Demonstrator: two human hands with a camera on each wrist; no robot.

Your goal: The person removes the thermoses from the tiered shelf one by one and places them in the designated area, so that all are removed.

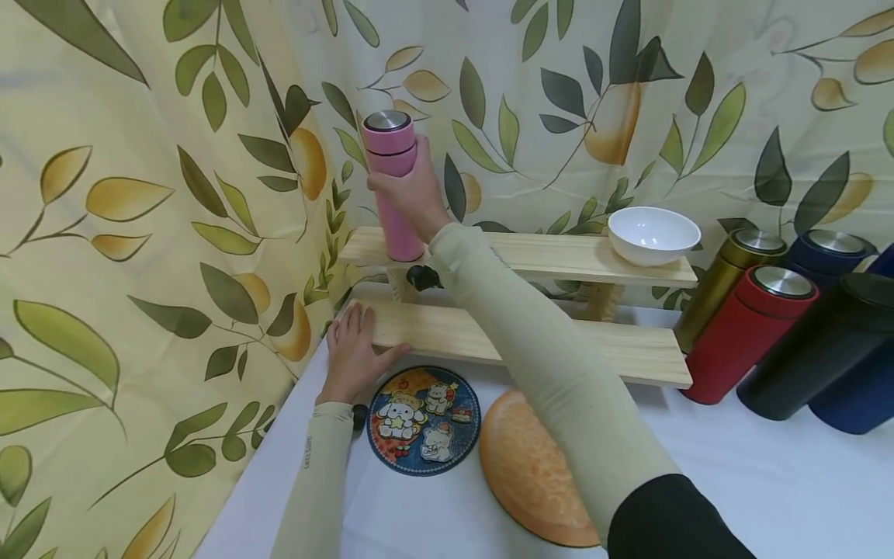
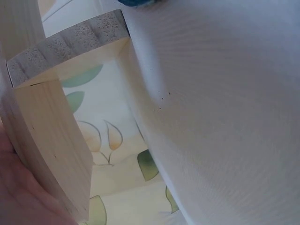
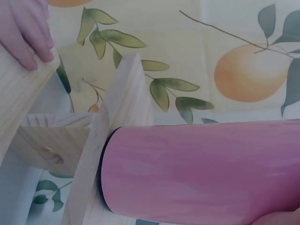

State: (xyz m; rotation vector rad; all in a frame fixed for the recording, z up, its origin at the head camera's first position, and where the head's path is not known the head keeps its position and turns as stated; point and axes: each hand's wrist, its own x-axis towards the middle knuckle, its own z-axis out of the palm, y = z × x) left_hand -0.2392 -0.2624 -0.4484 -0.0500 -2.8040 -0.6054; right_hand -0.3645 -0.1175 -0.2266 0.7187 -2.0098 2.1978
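Observation:
A pink thermos [image 1: 393, 202] with a steel-topped lid stands near the left end of the upper wooden shelf board [image 1: 552, 256]. My right hand [image 1: 414, 190] grips its upper part from the right, fingers and thumb curled round it. In the right wrist view the thermos [image 3: 197, 173] has its dark base against the shelf board. My left hand [image 1: 355, 353] rests on the left end of the lower board [image 1: 447, 334], its fingers extended over the wood. The left wrist view catches only the edge of that hand [image 2: 23, 192] beside the wooden rack.
A white bowl [image 1: 653, 237] sits at the upper board's right end. Right of the rack stand several thermoses, among them a red one [image 1: 750, 334] and a black one [image 1: 824, 345]. A cartoon-patterned round mat [image 1: 447, 446] and a tan round mat [image 1: 531, 473] lie in front.

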